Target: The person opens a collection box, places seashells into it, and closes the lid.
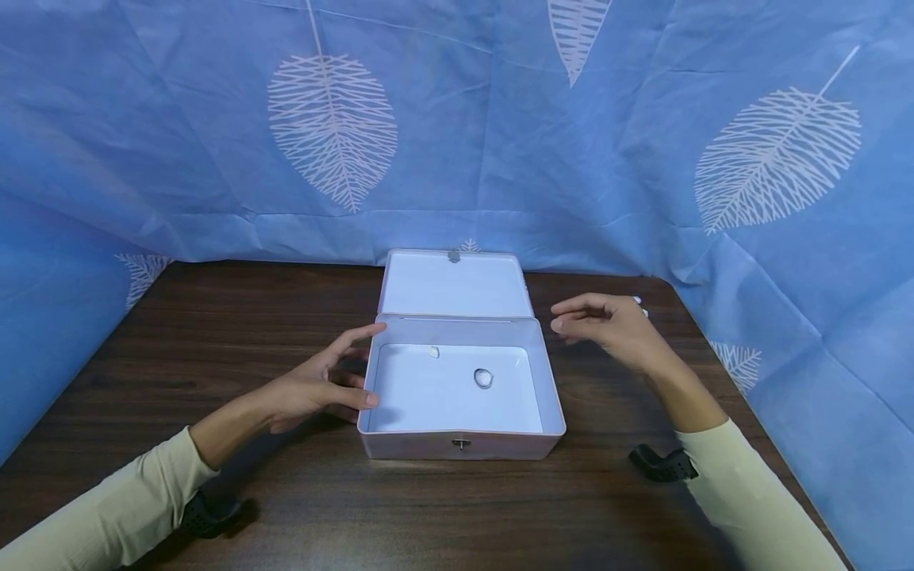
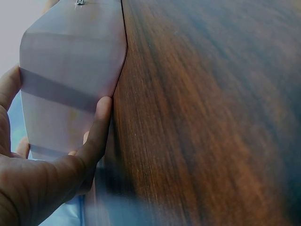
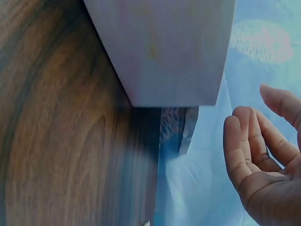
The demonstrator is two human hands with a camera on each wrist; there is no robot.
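A pale metal box stands on the table with its lid swung back. Inside it lie a silver ring and a tiny whitish piece. My left hand rests against the box's left side, fingers spread, thumb and index finger at the rim. In the left wrist view, fingers lie along the side wall. Raised beside the box's right rear corner, my right hand has loosely bent fingers and nothing between them. Small white items show just behind it, partly hidden.
Dark wood table surrounds the box. A blue curtain with white leaf prints hangs along the back and both sides, close behind the lid. Black wrist straps sit at both sleeves.
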